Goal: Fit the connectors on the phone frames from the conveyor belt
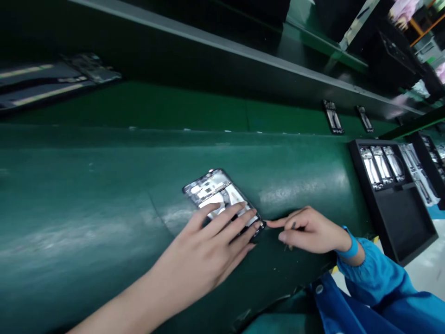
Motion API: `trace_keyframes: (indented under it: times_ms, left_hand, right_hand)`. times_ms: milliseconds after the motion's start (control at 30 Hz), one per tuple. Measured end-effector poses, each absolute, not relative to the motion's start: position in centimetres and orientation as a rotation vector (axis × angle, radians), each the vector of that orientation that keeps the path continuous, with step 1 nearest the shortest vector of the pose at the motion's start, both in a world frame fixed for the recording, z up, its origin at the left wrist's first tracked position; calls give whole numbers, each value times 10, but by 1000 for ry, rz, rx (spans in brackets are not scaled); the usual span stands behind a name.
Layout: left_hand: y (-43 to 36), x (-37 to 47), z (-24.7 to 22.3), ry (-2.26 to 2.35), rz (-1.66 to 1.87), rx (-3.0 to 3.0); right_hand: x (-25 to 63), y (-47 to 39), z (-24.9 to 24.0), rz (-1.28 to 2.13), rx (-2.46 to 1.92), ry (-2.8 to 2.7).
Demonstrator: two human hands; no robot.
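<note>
In the head view, the opened phone (209,189) on the green surface (104,195) before you is probably light and stiff, its bare innards fragile, best taken by the side edges. Silvery panels fill its dark frame. Your left hand (215,250) spreads open across its nearer part; your right hand (309,232), index fingertip at its corner, curls around a slim dark tool (294,226).

bright blue sleeve (384,273) with gathered cuff (361,263), blue wristband (352,247), round button (319,289)
</note>
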State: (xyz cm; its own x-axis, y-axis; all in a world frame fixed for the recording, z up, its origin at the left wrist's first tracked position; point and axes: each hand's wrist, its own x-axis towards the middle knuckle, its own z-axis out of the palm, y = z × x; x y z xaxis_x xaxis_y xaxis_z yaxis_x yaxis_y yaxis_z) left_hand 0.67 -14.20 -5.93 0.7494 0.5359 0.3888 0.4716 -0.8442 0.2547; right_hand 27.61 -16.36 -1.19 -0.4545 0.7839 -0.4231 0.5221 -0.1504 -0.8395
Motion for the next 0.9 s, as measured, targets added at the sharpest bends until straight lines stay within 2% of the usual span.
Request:
trace_keyframes:
  times_ms: [100, 300, 600, 900]
  left_hand:
    - [-141, -2, -61, 708, 555, 2846]
    - [-133, -12, -60, 656, 382, 2933]
    - [-139, -6, -59, 668, 427, 2974]
    - [-138, -5, -61, 682, 452, 2910]
  right_hand:
    - [297, -152, -8, 1710, -1335, -1499]
    - [308, -111, -3, 1661, -1310, -1310]
    - [252, -56, -12, 1572, -1789, -1696]
    - [236, -37, -24, 1849, -1847, -1700]
